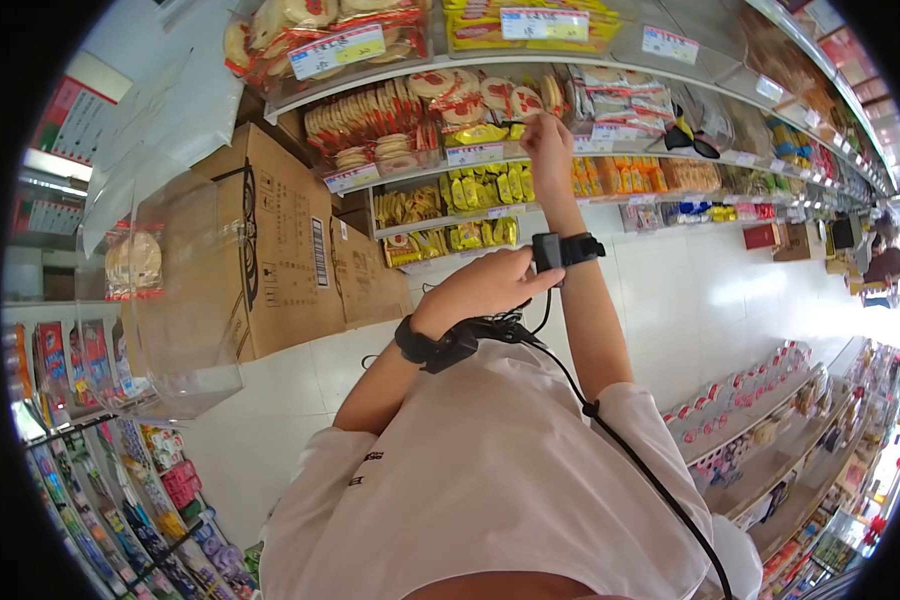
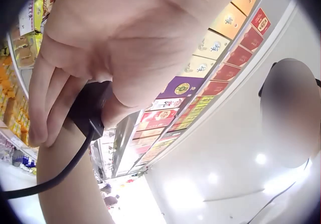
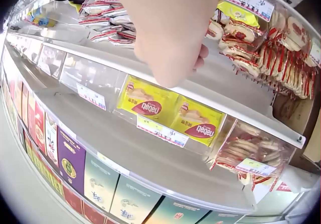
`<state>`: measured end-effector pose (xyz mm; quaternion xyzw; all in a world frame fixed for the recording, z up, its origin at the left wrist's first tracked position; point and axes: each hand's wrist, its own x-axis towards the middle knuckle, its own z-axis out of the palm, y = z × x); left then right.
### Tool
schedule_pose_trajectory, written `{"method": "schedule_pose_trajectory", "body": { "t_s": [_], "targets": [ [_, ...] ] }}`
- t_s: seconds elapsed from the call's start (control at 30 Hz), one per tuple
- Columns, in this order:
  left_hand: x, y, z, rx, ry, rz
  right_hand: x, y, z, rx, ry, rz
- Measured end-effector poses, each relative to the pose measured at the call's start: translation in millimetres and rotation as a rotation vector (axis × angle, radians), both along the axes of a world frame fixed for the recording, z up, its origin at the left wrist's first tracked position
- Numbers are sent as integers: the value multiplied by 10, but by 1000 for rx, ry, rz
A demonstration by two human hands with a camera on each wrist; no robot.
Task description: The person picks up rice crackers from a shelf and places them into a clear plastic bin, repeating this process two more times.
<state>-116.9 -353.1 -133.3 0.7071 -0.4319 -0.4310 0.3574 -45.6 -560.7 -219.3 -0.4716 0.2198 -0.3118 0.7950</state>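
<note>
My left hand [image 1: 485,285] reaches across to my right forearm and pinches the small black wrist camera [image 1: 548,252] strapped there. In the left wrist view, the thumb is on one side of that camera [image 2: 90,106] and the fingers are on the other, with a black cable running from it. My right hand [image 1: 550,155] is stretched out before the snack shelf, its fingers loosely curled with nothing seen in them. Around it in the head view are red-wrapped round biscuits [image 1: 460,95] and silver-and-red packets [image 1: 625,100]. Its fingers are largely hidden in the right wrist view.
Large cardboard boxes [image 1: 290,240] stand left of the shelf. Yellow snack bags [image 3: 148,103] and gift boxes [image 3: 72,161] fill shelves in the right wrist view. Black sunglasses [image 1: 692,140] hang at the shelf front. A black cable [image 1: 650,470] trails over the white shirt.
</note>
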Motion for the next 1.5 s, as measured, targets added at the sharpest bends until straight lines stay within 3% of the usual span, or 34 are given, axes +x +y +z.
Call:
{"method": "schedule_pose_trajectory", "body": {
  "t_s": [0.03,0.13,0.17,0.27,0.43,0.6,0.77,0.9,1.0,1.07,1.1,1.2,1.27,1.33,1.5],
  "targets": [
    [23,54,-64,3,-87,25,-4,-49,28,-193,39,-16],
    [172,251,-110,-68,-40,120,43,-98,226,-625,88,-42],
    [196,324,-77,-86,17,205,31,-134,325,-899,252,-21],
    [318,462,-216,-270,71,394,215,-229,221,-1600,381,-7],
    [482,578,-408,-283,176,579,546,-353,-314,-1807,616,20],
    [649,608,-563,-303,322,667,458,-407,-190,-1643,532,-57],
    [828,341,-612,-426,759,740,126,-256,170,-1558,205,-151],
    [1064,30,-562,-475,1300,733,-303,21,463,-1497,-62,97],
    [1192,-63,-725,-632,1519,541,-606,150,521,-1571,-144,365],
    [1244,-14,-1079,-738,1503,463,-745,220,529,-1550,-208,532],
    [1215,2,-1022,-788,1496,423,-775,236,584,-1492,-179,536],
    [1051,74,-835,-634,1206,763,-792,239,657,-1276,-46,498],
    [979,196,-843,-607,1055,873,-493,-11,525,-1098,90,403],
    [894,335,-892,-591,980,957,-64,-271,390,-1330,69,225],
    [763,580,-824,-562,912,1054,702,-513,141,-1613,355,286]
  ]
}}
